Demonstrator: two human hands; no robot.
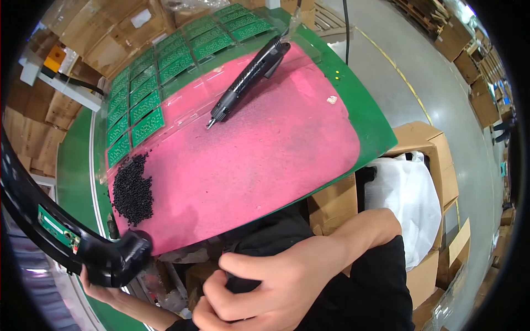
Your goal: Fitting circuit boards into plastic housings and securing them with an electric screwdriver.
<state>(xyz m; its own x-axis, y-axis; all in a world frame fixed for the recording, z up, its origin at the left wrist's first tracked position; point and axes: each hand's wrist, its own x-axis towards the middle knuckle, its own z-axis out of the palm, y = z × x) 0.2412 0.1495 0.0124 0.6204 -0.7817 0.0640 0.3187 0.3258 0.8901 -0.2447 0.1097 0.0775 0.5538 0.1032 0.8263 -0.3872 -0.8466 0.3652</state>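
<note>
At the lower left, my left hand (102, 293) is closed around the underside of a long curved black plastic housing (118, 262). Set into that housing is a small green circuit board (55, 226); most of my left fingers are hidden behind it. My right hand (270, 287) hovers over my lap below the table edge, fingers loosely curled and apart from the thumb, with nothing visible in it. A black electric screwdriver (248, 83) lies on the pink mat (248, 160), its bit pointing toward the lower left. Beside the housing's end, a pile of tiny black screws (132, 190) covers the mat's left edge.
Clear plastic trays hold rows of green circuit boards (176, 58) at the table's far side. The green table (370, 127) borders the mat. On the right stands an open cardboard box (441, 160) with white wrapping (406, 204). Stacked cartons (105, 38) fill the far left.
</note>
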